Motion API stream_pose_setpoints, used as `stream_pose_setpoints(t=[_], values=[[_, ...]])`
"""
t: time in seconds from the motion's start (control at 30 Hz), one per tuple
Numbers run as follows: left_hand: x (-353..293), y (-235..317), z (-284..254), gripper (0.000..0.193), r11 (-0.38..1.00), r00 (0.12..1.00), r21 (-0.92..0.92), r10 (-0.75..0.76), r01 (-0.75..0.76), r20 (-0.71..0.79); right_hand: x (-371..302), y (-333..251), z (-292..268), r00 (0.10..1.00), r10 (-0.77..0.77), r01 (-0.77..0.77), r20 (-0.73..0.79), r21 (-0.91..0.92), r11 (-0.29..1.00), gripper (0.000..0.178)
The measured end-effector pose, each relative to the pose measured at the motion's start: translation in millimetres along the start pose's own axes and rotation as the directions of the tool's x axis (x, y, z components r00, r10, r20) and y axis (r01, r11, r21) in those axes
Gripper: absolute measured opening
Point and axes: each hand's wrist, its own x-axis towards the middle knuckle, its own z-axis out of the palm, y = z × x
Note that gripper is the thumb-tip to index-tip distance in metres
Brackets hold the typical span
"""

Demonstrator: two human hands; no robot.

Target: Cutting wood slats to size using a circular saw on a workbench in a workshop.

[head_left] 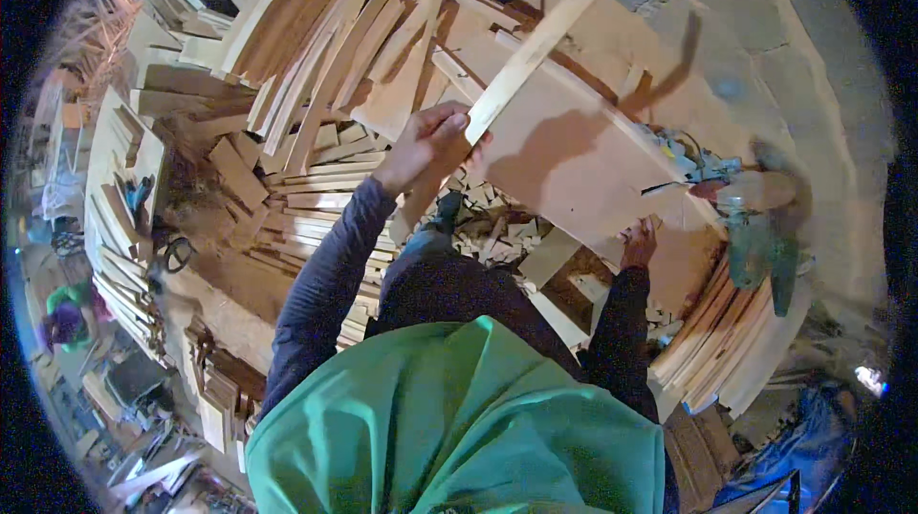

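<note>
Strip: pale wooden strip [545, 45], long and narrow, raised above the worktop [564, 174]; near end in the left hand, far end running out past the top edge of view.
Left hand [430, 146]: grasping strip at near end, thumb on top.
Right hand [639, 244]: low at worktop's near side, fingers partly curled; small wood bit maybe at fingertips, cannot tell if gripped.
Key relation: strip's long axis slants from left hand away and to the right; left hand nearer, on it; right hand well apart, right of and closer to the body than strip's held end.
Left side: long slats [330, 184] piled beside left forearm.
Between arms: heap of small offcuts [492, 227].
Right side: blurred red-and-green thing [755, 218] beyond right hand; stacked boards [722, 347] nearer body.
</note>
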Motion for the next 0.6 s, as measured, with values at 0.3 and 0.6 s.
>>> stream_pose_setpoints(t=[0.3, 0.6], values=[[24.8, -30.0, -12.5, 0.027, 0.438, 0.992, -0.894, 0.036, 0.092, 0.12, 3.4, 2.3, -5.9, 0.989, 0.111, -0.112, -0.094, -0.003, 0.994, 0.038], [46.3, -34.6, -20.8, 0.035, 0.175, 0.959, -0.951, 0.076, 0.256, 0.272, 37.2, 29.7, -17.9, 0.988, -0.152, 0.152, -0.004, 0.069, 0.986, 0.047]])
